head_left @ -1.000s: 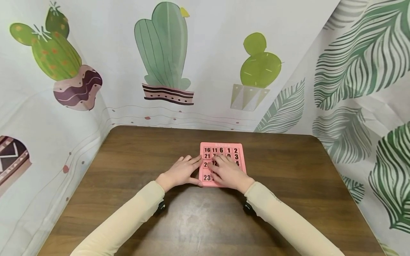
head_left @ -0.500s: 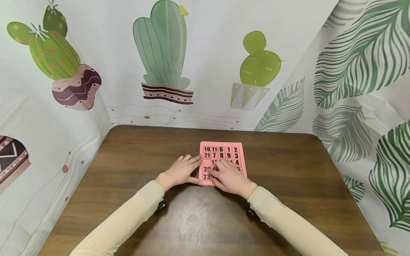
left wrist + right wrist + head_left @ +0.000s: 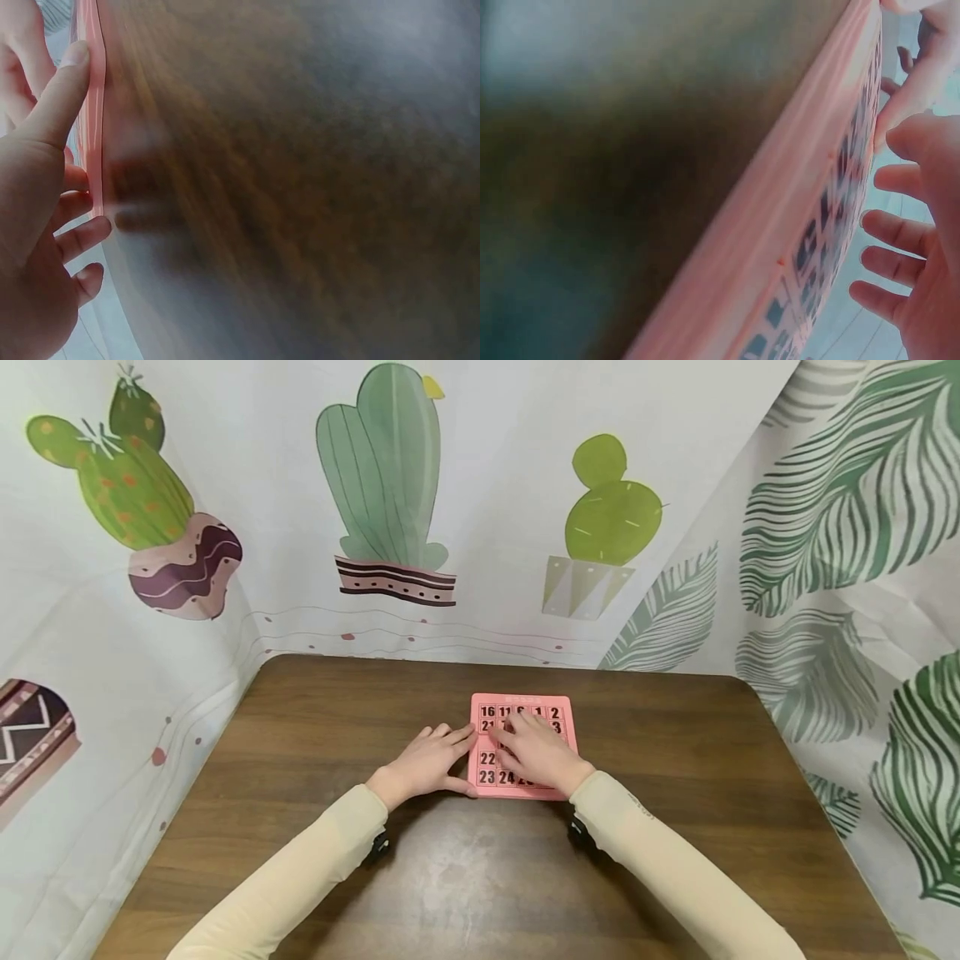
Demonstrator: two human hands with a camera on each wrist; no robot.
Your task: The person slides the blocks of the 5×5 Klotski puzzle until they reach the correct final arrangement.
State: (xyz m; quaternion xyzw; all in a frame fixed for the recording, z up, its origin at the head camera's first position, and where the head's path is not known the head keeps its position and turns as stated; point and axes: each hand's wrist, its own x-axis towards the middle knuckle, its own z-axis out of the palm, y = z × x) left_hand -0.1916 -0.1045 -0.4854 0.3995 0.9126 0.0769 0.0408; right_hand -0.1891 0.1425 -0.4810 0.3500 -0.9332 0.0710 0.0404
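Observation:
A pink number slide puzzle point(image 3: 521, 792) with black numbers lies flat on the table. The left hand point(image 3: 427, 762) touches its left edge, thumb near the front corner and fingertips farther up; in the left wrist view the thumb point(image 3: 64, 90) rests along the pink side. Over the tiles is the right hand point(image 3: 542, 748), fingers bent slightly downward, hiding much of the middle and right of the number grid. The right wrist view shows its fingers point(image 3: 896, 232) spread a little, with nothing gripped between them. A bare pink slot shows in the left column above tile 22 point(image 3: 487, 759).
The brown wooden table point(image 3: 337, 710) extends around the puzzle. Behind and beside it hangs a white cloth point(image 3: 495, 460) printed with cacti and leaves. Both forearms, in cream sleeves, come in from the front edge.
Tile 22 has slid one place toward the person, leaving the slot above it. The right hand moved back slightly, then farther up over the upper rows. The left hand stays put.

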